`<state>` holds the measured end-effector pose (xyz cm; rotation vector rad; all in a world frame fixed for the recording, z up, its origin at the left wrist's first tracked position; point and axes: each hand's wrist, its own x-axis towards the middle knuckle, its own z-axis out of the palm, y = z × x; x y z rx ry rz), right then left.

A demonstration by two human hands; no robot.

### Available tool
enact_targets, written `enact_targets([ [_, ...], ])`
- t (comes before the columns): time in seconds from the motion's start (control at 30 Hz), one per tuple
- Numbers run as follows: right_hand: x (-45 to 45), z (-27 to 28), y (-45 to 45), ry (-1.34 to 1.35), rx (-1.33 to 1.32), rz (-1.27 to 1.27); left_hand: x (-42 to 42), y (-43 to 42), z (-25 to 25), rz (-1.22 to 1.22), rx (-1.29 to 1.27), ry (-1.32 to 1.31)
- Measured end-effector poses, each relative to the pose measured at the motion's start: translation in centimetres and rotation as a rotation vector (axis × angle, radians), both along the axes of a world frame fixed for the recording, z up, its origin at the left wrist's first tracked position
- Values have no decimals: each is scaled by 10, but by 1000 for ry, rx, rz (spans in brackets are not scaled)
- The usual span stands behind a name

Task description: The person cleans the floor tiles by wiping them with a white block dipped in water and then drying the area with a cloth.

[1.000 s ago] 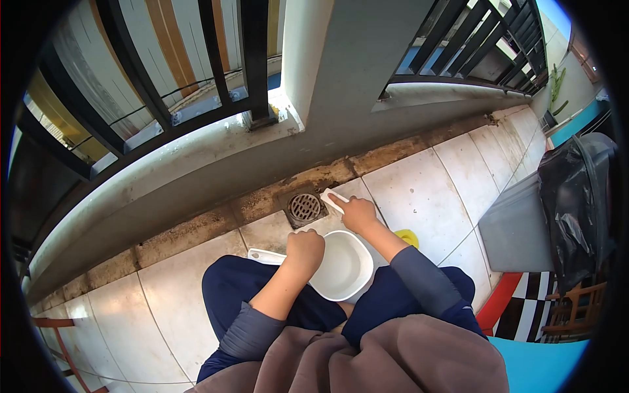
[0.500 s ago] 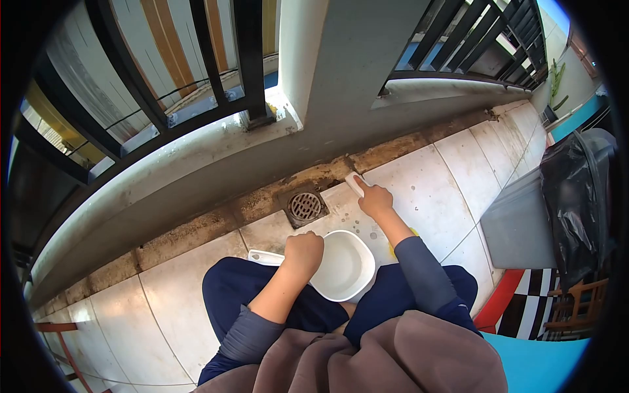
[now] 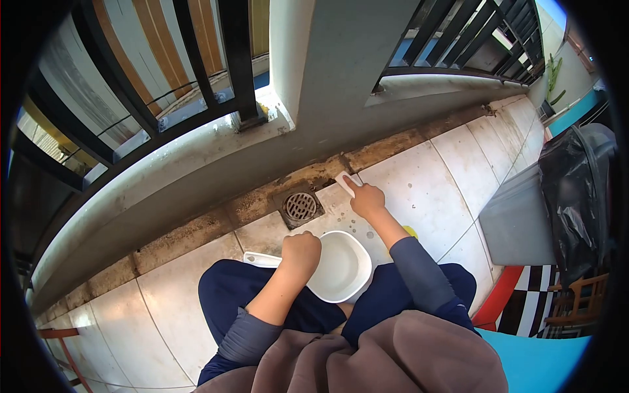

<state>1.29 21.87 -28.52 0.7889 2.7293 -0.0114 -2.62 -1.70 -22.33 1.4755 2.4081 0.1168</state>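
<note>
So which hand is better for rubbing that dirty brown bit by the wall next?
Probably the right hand: it holds a small white block beside the dirty brown strip along the wall. The left hand is farther from there, seemingly closed on the white plastic dipper.

The left hand (image 3: 301, 251) is closed into a fist, its grip tight, with the knuckles turned up and the back of the hand showing. Its wrist is nearly in line with the left forearm (image 3: 279, 293), which slants up and inward from a pushed-up sleeve. The right hand (image 3: 368, 200) reaches farther forward, palm down, its index finger (image 3: 351, 185) extended forward and to the left and pressed down, the other fingers curled beneath the hand. The right forearm (image 3: 388, 226) angles forward and inward, bare below its sleeve. The two hands are apart, both arms bent at the elbows.
</note>
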Motion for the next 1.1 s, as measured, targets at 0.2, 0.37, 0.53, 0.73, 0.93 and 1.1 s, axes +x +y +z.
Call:
enact_targets([
  [0.2,16,26,-27,-39,-86,77,-2,-3,-2,-14,27,-7],
  [0.37,8,5,27,-14,-23,-148,0,3,-4,-40,37,60],
  [0.53,19,10,17,-31,-41,-102,-2,2,-6,-44,102,47],
  [0.73,60,39,0,-154,-95,24,2,3,-4,-17,154,77],
  [0.93,14,17,32,-60,-53,-113,3,5,-11,36,202,86],
  [1.1,21,13,31,-64,-45,-70,5,7,-5,66,191,65],
])
